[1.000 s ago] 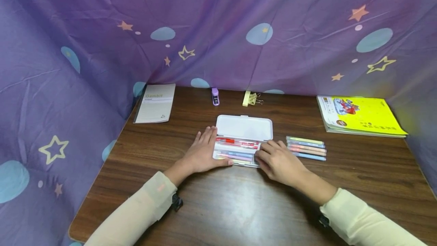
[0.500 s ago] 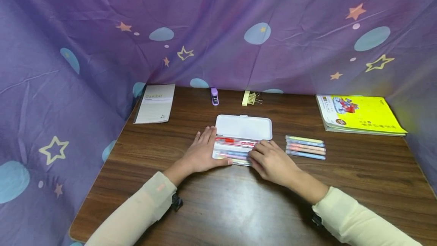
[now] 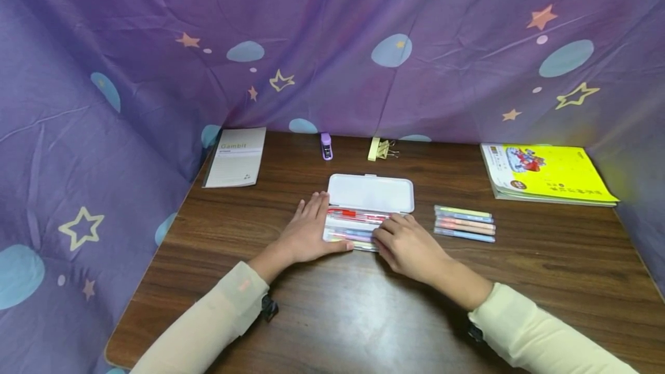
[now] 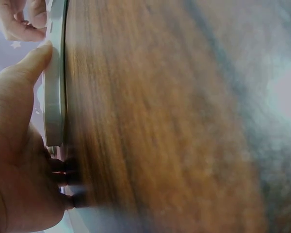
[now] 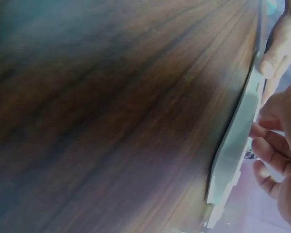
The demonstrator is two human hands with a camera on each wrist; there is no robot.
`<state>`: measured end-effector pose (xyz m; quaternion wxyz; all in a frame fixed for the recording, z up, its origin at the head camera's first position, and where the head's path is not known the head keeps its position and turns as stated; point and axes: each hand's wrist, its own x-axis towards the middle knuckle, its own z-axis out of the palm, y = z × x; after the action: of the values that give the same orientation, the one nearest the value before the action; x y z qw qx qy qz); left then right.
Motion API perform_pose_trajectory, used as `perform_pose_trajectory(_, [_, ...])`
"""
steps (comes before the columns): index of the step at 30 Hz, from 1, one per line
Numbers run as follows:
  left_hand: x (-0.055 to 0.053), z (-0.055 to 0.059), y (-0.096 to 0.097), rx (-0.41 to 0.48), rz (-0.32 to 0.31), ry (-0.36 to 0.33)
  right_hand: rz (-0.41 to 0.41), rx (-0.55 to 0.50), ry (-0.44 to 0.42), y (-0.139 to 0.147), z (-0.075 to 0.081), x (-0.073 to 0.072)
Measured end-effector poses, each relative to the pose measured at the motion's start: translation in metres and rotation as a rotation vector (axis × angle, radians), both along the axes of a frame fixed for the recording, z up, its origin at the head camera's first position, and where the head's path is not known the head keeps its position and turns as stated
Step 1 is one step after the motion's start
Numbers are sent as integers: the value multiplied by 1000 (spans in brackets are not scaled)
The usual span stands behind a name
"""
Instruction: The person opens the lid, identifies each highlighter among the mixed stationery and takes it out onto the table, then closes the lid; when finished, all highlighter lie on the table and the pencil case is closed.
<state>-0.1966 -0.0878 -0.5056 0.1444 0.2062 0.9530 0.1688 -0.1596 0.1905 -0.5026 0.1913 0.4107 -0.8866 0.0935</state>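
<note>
A white pencil case [image 3: 371,194] lies on the table with its lid folded back. Inside it are red pens [image 3: 358,214] at the back and several pastel pens [image 3: 358,235] at the front. My left hand [image 3: 307,234] rests along the case's left end with straight fingers, its thumb on the front edge. Over the right part of the case, my right hand [image 3: 408,245] has its fingers bent down inside. In the right wrist view its thumb and fingers are bent beside the case wall [image 5: 237,138]; whether they pinch a pen is hidden.
To the right lie several more pastel pens [image 3: 464,225] in a row. Behind stand a purple stapler [image 3: 326,148] and yellow binder clips [image 3: 383,149]. A grey notebook [image 3: 235,157] is at back left, yellow books [image 3: 556,175] at back right. A purple curtain hangs behind.
My right hand has shifted left along the pencil case, by a smaller step in the last half second. My left hand and the case stay in place.
</note>
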Motion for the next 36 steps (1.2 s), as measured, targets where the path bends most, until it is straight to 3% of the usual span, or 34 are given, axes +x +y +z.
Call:
perform_pose_trajectory(9, [0,-3,-1,-19,3,11,-16,27,13,-5,-2,0])
perform_pose_trajectory(17, [0,-4,-1,-12,0,13,-29,54,-46,-8,-7,3])
perform_pose_trajectory(36, [-1,-4,0,-24,0,13,-47,76,-58,-21,-2,-4])
